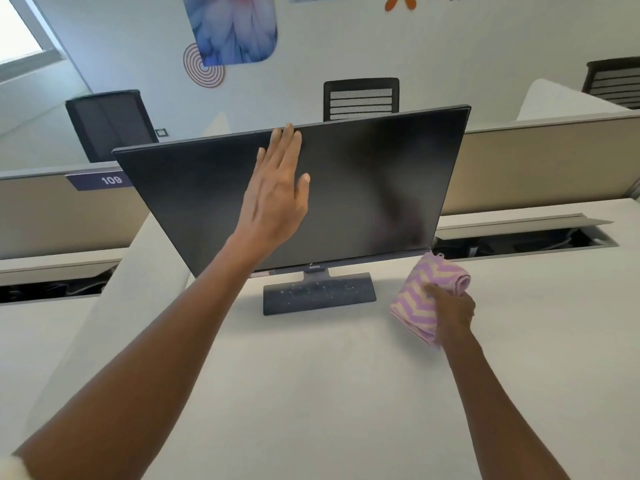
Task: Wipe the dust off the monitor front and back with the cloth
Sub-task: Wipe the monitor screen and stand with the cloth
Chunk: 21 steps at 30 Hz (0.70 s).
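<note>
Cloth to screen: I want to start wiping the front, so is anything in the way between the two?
The left hand lies flat across the middle of the monitor front, covering that patch. The right hand holds the cloth by the lower right corner, and nothing visible stands between them.

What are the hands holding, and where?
The right hand grips the folded cloth along its right side. The left hand holds nothing; it is open at the monitor top.
</note>
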Each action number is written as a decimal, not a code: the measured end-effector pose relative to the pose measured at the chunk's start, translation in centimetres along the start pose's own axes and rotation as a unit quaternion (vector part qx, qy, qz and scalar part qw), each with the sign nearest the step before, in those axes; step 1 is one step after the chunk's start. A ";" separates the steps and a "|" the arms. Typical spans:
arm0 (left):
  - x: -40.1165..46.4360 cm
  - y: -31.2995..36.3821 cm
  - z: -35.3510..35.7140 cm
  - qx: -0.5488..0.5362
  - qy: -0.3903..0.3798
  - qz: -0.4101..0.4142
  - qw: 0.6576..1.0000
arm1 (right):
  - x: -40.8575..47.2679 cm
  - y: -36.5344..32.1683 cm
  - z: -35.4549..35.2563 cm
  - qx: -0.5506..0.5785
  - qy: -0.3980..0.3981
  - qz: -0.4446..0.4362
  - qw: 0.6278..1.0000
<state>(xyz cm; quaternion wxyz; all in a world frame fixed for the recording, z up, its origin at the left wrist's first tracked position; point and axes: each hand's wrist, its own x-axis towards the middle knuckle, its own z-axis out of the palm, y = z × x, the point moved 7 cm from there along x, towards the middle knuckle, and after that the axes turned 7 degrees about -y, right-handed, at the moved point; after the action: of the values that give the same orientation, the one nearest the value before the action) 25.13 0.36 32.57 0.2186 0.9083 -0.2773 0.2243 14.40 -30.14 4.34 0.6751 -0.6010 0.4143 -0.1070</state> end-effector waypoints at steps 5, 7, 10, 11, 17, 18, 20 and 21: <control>-5.3 -1.9 2.5 -0.022 0.052 -0.017 0.998 | -1.5 -2.3 1.8 -0.215 0.005 -0.144 0.966; -8.1 -3.0 4.0 -0.044 0.061 -0.048 0.996 | -2.4 -2.6 2.8 -0.272 -0.010 -0.208 0.940; -13.0 -5.2 7.2 -0.069 0.046 -0.107 0.991 | -3.3 -2.1 4.2 -0.322 -0.042 -0.255 0.911; -14.8 -6.1 8.4 -0.070 0.034 -0.127 0.989 | -3.5 -2.0 4.5 -0.349 -0.042 -0.270 0.896; -23.9 -11.2 15.0 -0.044 -0.085 -0.223 0.970 | -5.6 -2.5 7.1 -0.504 0.009 -0.413 0.759; -25.0 -11.8 15.8 -0.035 -0.108 -0.234 0.966 | -5.5 -2.2 7.8 -0.526 0.006 -0.421 0.739; -26.5 -12.9 17.0 -0.021 -0.142 -0.257 0.956 | -4.9 -1.6 9.1 -0.570 0.003 -0.422 0.705; -27.1 -13.3 17.6 -0.016 -0.154 -0.266 0.951 | -4.6 -1.3 9.6 -0.590 0.002 -0.415 0.692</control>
<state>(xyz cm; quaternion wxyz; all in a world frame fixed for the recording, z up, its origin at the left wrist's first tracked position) 17.98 12.18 0.51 0.2397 0.9689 -0.0599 0.0105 18.57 -20.56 6.84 0.0677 -0.9863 0.1013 -0.1111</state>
